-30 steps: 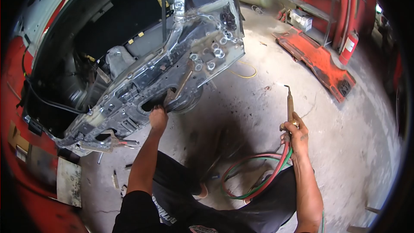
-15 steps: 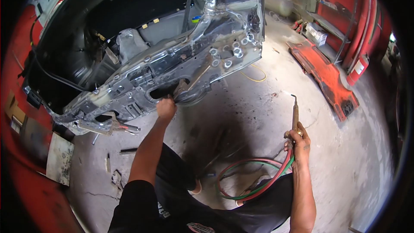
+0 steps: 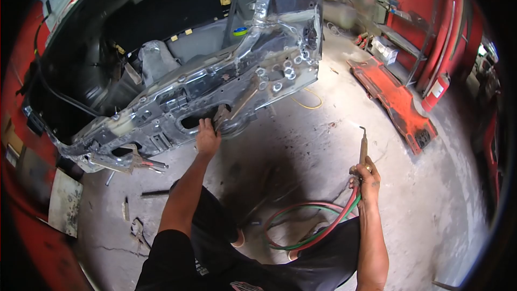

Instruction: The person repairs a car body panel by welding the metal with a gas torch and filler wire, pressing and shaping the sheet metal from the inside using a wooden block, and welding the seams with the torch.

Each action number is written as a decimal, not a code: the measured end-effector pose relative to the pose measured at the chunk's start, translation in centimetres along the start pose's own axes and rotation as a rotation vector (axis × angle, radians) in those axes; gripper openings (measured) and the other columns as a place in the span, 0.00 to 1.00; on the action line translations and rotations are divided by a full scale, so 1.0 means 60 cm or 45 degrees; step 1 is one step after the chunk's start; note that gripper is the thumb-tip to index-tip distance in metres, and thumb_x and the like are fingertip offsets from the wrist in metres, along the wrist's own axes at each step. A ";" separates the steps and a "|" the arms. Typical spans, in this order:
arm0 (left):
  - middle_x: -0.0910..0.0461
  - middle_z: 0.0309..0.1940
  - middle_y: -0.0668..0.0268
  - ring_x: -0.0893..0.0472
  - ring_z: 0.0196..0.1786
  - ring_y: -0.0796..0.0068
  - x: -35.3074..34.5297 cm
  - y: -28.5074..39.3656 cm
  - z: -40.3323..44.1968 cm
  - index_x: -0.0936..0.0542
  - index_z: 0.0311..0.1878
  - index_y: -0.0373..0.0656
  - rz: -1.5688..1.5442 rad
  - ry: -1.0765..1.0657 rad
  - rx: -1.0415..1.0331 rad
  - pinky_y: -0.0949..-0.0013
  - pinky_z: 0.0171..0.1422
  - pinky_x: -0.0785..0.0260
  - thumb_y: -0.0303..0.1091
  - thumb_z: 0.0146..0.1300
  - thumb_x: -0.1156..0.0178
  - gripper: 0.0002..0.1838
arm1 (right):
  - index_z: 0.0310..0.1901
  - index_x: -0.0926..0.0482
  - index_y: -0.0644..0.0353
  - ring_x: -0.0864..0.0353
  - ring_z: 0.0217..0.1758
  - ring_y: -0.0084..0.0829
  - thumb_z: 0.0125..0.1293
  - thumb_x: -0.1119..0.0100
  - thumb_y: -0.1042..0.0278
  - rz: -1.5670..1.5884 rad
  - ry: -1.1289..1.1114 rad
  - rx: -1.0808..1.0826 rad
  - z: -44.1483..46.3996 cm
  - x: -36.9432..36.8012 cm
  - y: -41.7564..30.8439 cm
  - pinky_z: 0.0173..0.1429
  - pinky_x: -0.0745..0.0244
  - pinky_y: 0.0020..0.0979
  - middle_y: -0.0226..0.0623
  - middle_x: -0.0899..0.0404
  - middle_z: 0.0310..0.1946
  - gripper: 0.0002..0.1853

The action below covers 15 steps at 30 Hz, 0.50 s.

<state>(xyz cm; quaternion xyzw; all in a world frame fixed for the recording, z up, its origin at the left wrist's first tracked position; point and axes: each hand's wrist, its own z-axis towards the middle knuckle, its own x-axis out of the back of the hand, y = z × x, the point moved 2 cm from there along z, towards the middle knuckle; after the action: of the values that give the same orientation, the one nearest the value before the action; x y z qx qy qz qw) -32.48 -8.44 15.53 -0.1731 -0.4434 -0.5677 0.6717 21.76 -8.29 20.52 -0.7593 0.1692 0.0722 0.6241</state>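
My left hand (image 3: pixel 207 139) is at the lower edge of the bare-metal car rear panel (image 3: pixel 161 124), beside an oval opening. Its fingers are stretched up and apart, close to the rusty head of a hammer-like tool (image 3: pixel 242 103) lodged at the opening; whether they touch it I cannot tell. The tool's brown handle slants up and right across the panel. My right hand (image 3: pixel 368 178) is wrapped around a gas welding torch (image 3: pixel 363 151), held upright away from the panel. A small bright flame shows at its bent tip. Red and green hoses (image 3: pixel 344 213) hang from the torch and loop by my legs.
Locking pliers (image 3: pixel 148 165) are clamped at the panel's lower left. A red metal panel (image 3: pixel 396 102) lies on the concrete floor at right, near a fire extinguisher (image 3: pixel 436 92) and a white box (image 3: pixel 384 51). Metal scraps (image 3: pixel 139 231) lie on the floor at lower left.
My left hand has gone from a closed fist at the hammer-like tool's head to stretched fingers. The view has shifted slightly; the torch is still in my right hand.
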 end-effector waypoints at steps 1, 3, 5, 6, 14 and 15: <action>0.29 0.62 0.42 0.23 0.61 0.36 0.001 -0.001 -0.002 0.30 0.62 0.35 0.028 0.020 -0.012 0.42 0.58 0.23 0.34 0.60 0.30 0.30 | 0.79 0.43 0.71 0.23 0.19 0.29 0.69 0.40 0.74 -0.001 0.002 0.005 0.004 0.003 0.003 0.23 0.24 0.30 0.44 0.18 0.33 0.39; 0.29 0.61 0.44 0.25 0.63 0.36 0.002 0.008 -0.006 0.31 0.62 0.35 0.083 0.057 -0.039 0.42 0.60 0.24 0.33 0.59 0.30 0.30 | 0.79 0.44 0.71 0.22 0.20 0.29 0.69 0.40 0.73 0.000 -0.002 0.013 0.006 0.004 0.006 0.23 0.24 0.30 0.44 0.18 0.33 0.40; 0.28 0.59 0.46 0.24 0.63 0.37 0.018 0.022 -0.008 0.31 0.62 0.35 0.126 0.020 -0.008 0.42 0.62 0.24 0.31 0.59 0.32 0.30 | 0.79 0.44 0.71 0.22 0.20 0.29 0.69 0.40 0.73 -0.001 -0.014 0.024 0.007 0.003 0.006 0.23 0.25 0.29 0.44 0.18 0.33 0.40; 0.28 0.58 0.46 0.24 0.62 0.37 0.023 0.029 -0.008 0.31 0.62 0.36 0.145 0.002 0.005 0.42 0.62 0.25 0.30 0.59 0.33 0.29 | 0.79 0.45 0.71 0.22 0.20 0.29 0.69 0.40 0.72 -0.014 -0.014 0.024 0.007 0.002 0.007 0.23 0.25 0.29 0.44 0.18 0.33 0.40; 0.26 0.60 0.45 0.22 0.60 0.37 -0.023 0.013 -0.018 0.30 0.61 0.35 -0.013 -0.079 0.000 0.41 0.65 0.27 0.26 0.61 0.38 0.24 | 0.79 0.45 0.71 0.23 0.20 0.29 0.69 0.40 0.73 -0.051 -0.013 0.024 0.013 -0.006 0.014 0.23 0.25 0.29 0.44 0.18 0.33 0.40; 0.26 0.61 0.44 0.22 0.60 0.37 -0.019 0.012 -0.019 0.30 0.60 0.35 0.010 -0.066 -0.036 0.41 0.65 0.27 0.25 0.61 0.38 0.24 | 0.79 0.45 0.71 0.23 0.20 0.29 0.69 0.40 0.73 -0.046 -0.014 0.022 0.012 -0.007 0.014 0.22 0.25 0.29 0.44 0.18 0.33 0.40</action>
<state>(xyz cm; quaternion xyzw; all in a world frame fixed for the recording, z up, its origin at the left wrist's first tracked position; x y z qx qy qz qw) -31.32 -8.37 14.18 -0.1988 -0.4517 -0.5668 0.6596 21.14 -7.66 19.72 -0.7565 0.1528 0.0636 0.6327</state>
